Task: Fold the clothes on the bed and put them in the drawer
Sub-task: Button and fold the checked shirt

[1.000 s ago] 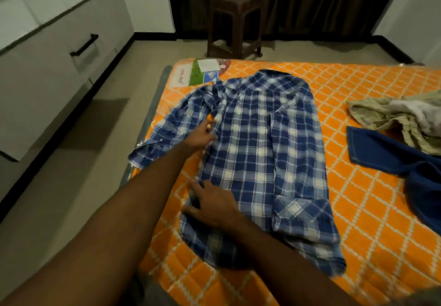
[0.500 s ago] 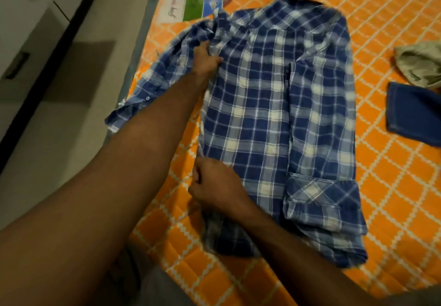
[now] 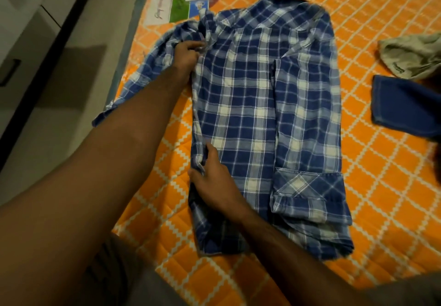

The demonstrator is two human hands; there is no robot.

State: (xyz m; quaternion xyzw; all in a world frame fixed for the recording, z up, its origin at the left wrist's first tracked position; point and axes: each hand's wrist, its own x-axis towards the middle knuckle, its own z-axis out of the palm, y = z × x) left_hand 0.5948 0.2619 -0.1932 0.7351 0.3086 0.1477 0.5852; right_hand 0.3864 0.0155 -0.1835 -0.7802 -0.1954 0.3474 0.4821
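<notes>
While the left hand pinches the blue-and-white plaid cotton shirt up at the shoulder seam, the right hand pinches the same left edge low down, both grips closed on cloth. That shirt lies flat on the orange quilted bed, long axis running away from the person. Its right side is already folded in, so the body lies rightward of both grips.

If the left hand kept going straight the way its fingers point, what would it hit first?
Probably the bunched shoulder fabric of the blue and white plaid shirt that the left hand already grips; beyond that, likely the shirt's collar. Depth is unclear.
</notes>
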